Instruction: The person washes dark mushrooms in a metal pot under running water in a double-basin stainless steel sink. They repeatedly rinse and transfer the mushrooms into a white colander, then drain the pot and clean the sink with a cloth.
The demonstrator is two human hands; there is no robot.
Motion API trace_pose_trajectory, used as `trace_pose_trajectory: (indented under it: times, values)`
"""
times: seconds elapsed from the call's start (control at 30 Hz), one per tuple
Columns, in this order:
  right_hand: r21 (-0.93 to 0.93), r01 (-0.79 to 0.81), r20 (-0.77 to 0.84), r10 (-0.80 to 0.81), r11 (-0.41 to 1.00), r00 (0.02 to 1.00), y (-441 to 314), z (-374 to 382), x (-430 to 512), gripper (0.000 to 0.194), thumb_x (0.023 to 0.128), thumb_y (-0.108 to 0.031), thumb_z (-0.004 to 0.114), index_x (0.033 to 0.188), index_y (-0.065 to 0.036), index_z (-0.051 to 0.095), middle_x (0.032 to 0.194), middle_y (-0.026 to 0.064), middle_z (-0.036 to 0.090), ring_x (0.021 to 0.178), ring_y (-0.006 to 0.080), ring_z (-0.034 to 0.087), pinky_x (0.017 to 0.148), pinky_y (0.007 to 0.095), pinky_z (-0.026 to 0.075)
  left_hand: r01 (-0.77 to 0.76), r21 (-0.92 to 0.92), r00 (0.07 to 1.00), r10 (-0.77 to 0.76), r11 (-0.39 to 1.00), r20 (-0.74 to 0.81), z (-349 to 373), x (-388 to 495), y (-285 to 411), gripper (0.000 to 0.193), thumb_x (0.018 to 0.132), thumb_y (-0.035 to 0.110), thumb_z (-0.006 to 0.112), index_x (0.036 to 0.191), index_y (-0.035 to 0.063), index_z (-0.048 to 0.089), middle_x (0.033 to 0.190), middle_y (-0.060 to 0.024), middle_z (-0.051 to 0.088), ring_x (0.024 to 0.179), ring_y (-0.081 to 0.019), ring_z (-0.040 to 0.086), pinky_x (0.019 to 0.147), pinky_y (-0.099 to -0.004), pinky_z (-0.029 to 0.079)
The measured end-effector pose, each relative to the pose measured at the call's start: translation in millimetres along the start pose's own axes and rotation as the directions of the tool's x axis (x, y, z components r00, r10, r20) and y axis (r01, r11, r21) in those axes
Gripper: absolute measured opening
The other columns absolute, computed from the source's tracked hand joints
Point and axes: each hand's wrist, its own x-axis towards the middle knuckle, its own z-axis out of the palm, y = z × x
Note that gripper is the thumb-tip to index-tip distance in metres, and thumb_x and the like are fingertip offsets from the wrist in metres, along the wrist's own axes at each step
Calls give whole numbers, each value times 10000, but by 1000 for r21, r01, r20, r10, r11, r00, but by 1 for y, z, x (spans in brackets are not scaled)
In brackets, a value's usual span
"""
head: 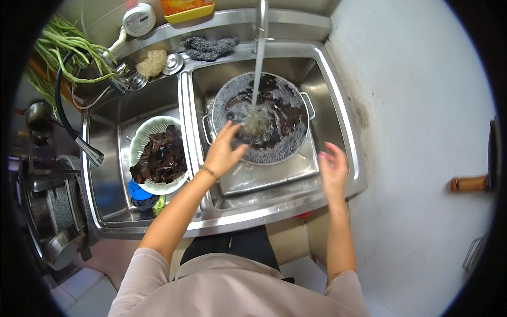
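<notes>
Water runs from the faucet [261,21] into a round two-handled metal pot [302,136] in the right sink basin. Foamy water fills the pot, with dark brown pieces, perhaps wood ear fungus, under the surface. My left hand [225,149] is over the pot's near left rim, fingers apart and holding nothing; whether its fingertips touch the water I cannot tell. To the pot's lower right, my right hand [333,170] hovers above the basin, empty, with fingers loosely curved. A pale green plastic colander [136,136] in the left basin holds a heap of dark brown wood ear fungus [160,156].
Blue, dark and green cloths [144,198] lie beside the colander. Behind the basins are a steel wool scourer [208,48], a tan scrubber [152,63] and a white bottle [138,20]. A black hose spray faucet [89,150] hangs over the left basin. Long green beans [65,43] lie at upper left.
</notes>
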Motion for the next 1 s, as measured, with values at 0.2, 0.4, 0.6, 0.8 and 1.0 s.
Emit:
trace_pose_trajectory:
  times: [0.2,0.4,0.6,0.8,1.0]
  values:
    - [-650,-44,349,350,759,869,36,133,122,830,814,-501,571,1408,-32,228,1446,272,192,1346,390,202,1091,399,220,390,-164,921,-382,906,81,50,88,-47,1119,562,274,821,1407,-14,146,1344,-266,374,1266,-386,355,1060,-375,310]
    - [-820,106,463,543,563,701,126,176,175,684,879,-445,496,1411,-88,257,1377,178,382,1226,277,419,1006,352,341,559,111,733,-552,822,397,137,144,-164,1108,740,572,617,1434,31,-56,1482,-206,142,1368,-310,173,1130,-360,142]
    - [-384,-572,591,669,725,451,175,184,147,665,856,-518,487,1346,-78,395,1346,105,430,1205,243,413,1008,415,300,351,-632,863,-23,-691,504,216,112,-217,694,887,403,494,1401,41,201,1453,-170,216,1330,-303,214,1063,-341,289]
    - [-273,-860,578,788,432,212,111,178,146,692,784,-545,583,1292,-87,478,1308,149,463,1245,249,391,1035,459,274,650,-742,470,-854,164,223,136,111,-94,338,848,296,571,1050,31,514,990,-91,535,910,-210,501,750,-382,472]
    - [98,-929,768,566,357,298,34,135,163,312,861,-223,580,1118,-48,570,1062,87,620,961,221,600,876,370,473,419,-890,686,-580,-179,439,20,88,-19,358,879,377,581,1120,112,573,1061,-26,630,948,-145,594,807,-330,475]
